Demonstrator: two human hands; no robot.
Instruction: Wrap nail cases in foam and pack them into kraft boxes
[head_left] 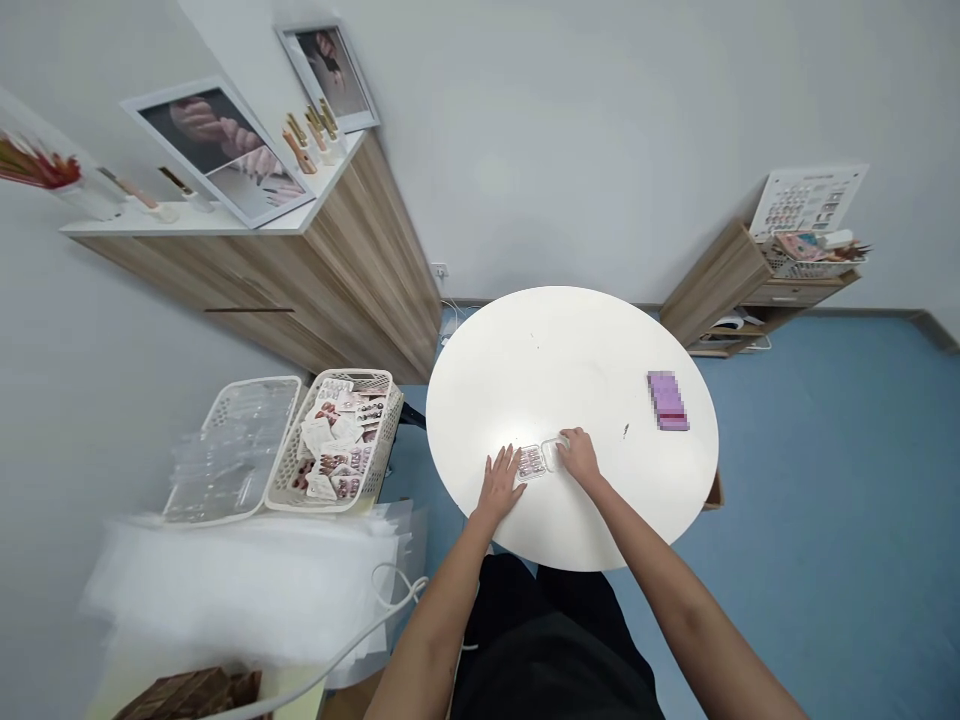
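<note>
A glossy clear plastic case [531, 463] is seen at lower centre on the smooth white tabletop [540, 370], where a soft sheen is caught. At left, a white plastic basket [352, 376] is packed with paper packets [322, 487], and a matt wood-grain finish is shown by the cabinet [360, 270] at upper left.

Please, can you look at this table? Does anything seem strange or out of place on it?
A small dark speck stands out on the round white table, just left of the purple package. It looks odd against the bare white top, but I cannot tell whether it is a stain or a crumb.
</note>
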